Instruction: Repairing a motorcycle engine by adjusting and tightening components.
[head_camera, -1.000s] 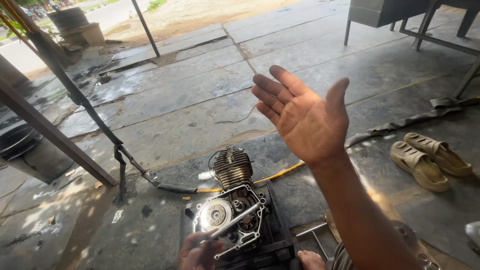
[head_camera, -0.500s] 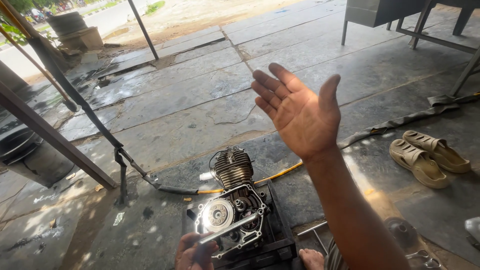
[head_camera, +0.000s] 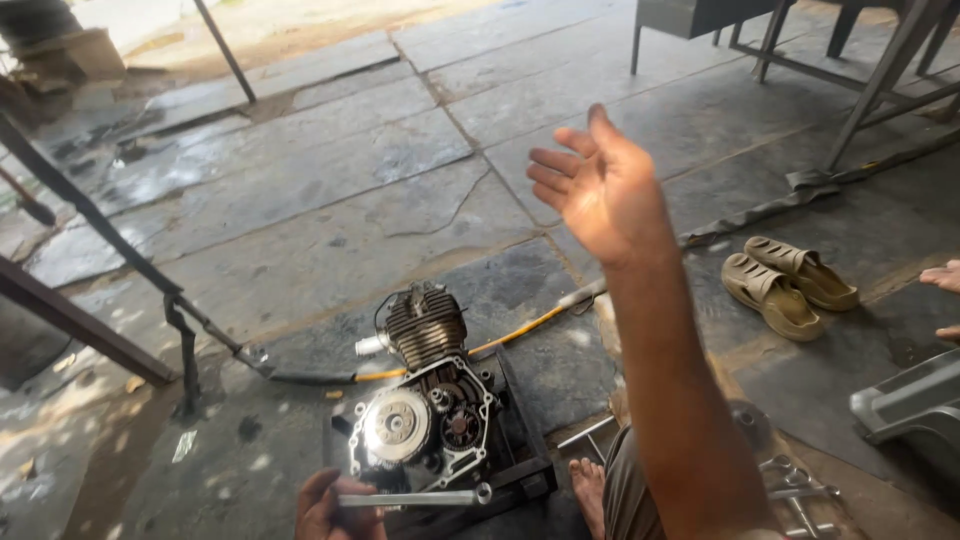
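Observation:
My right hand (head_camera: 600, 190) is raised in the air above the stone floor, palm turned left, fingers apart and slightly curled, holding nothing. At the bottom edge my left hand (head_camera: 322, 512) grips a silver tubular wrench (head_camera: 420, 497), which lies level just in front of a small motorcycle engine (head_camera: 425, 400). The engine stands upright on a dark stand (head_camera: 520, 455), its finned cylinder pointing away from me and its side cover off, so the round clutch and gears show.
A yellow hose (head_camera: 520, 330) runs behind the engine. A pair of tan sandals (head_camera: 790, 280) lies to the right, with another person's toes (head_camera: 945, 275) at the edge. Loose wrenches (head_camera: 800, 490) and my bare foot (head_camera: 588, 485) sit at the bottom right. Slanted metal bars (head_camera: 90, 220) stand left, table legs (head_camera: 880, 80) far right.
My right hand has turned edge-on and curled its fingers a little. My left hand with the wrench has come further into view below the engine.

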